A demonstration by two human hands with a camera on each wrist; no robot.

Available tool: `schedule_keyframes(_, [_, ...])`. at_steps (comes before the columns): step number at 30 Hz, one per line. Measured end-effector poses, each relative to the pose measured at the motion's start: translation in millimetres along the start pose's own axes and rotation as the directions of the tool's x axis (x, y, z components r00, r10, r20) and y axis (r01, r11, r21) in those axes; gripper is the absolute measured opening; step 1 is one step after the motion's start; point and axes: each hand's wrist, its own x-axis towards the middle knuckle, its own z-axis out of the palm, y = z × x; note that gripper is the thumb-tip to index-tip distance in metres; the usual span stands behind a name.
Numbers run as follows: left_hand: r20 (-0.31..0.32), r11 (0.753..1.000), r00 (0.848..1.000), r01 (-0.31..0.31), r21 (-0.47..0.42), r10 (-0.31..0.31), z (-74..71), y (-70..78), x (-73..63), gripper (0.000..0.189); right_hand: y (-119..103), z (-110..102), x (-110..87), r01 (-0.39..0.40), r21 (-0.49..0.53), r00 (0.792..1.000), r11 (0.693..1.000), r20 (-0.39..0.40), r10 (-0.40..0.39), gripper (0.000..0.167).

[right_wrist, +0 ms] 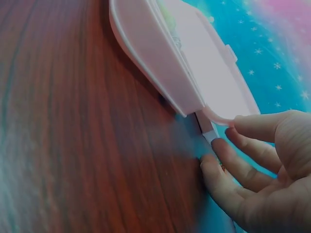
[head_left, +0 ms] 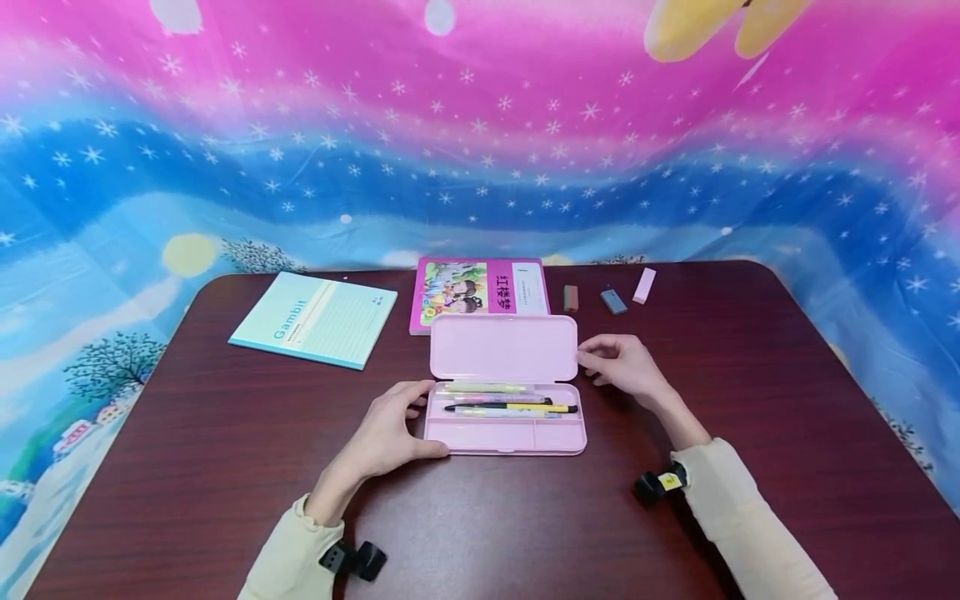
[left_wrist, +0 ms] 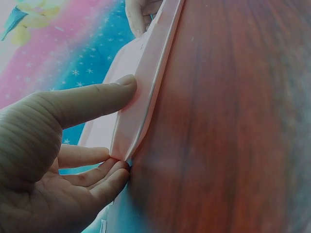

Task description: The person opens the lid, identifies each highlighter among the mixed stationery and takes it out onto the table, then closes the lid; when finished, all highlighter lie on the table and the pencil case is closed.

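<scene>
A pink pencil case (head_left: 480, 435) lies on the table with its lid (head_left: 504, 348) raised. Several pens lie in its back compartment, among them a black-and-yellow pen (head_left: 512, 407). My left hand (head_left: 386, 429) grips the case's left end; in the left wrist view the thumb (left_wrist: 104, 99) presses its front wall and the fingertips touch the corner. At the lid's right edge, my right hand (head_left: 626, 363) pinches the rim between thumb (right_wrist: 262, 126) and index finger, the other fingers hanging beside it.
Behind the lid lies a pink picture-covered book (head_left: 480, 287). A pale green Gambit notebook (head_left: 315, 321) is at the left. Back right are a red-green eraser (head_left: 572, 298), a blue-grey block (head_left: 613, 302) and a pink stick-shaped block (head_left: 644, 286). A patterned cloth (head_left: 480, 167) hangs behind the table.
</scene>
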Motion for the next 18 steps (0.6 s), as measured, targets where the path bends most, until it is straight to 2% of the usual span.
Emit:
schedule_keyframes(5, [-0.003, 1.0, 1.0, -0.001, -0.004, 0.001, 1.2, 0.0, 1.0, 0.085, 3, 3, 2.9, -0.04, -0.03, 0.998, 0.999, -0.057, 0.038, 0.027])
schedule_keyframes(12, [0.004, 1.0, 1.0, 0.003, 0.026, -0.003, 2.7, 0.2, 1.4, 0.082, 6, 12, -0.8, -0.004, -0.08, 0.985, 0.997, -0.174, -0.01, 0.022])
schedule_keyframes(18, [0.01, 0.996, 1.0, 0.014, 0.091, -0.015, 3.0, 2.6, 0.6, 0.08, 6, 16, -5.6, 0.003, -0.075, 0.977, 0.997, -0.211, -0.019, 0.023])
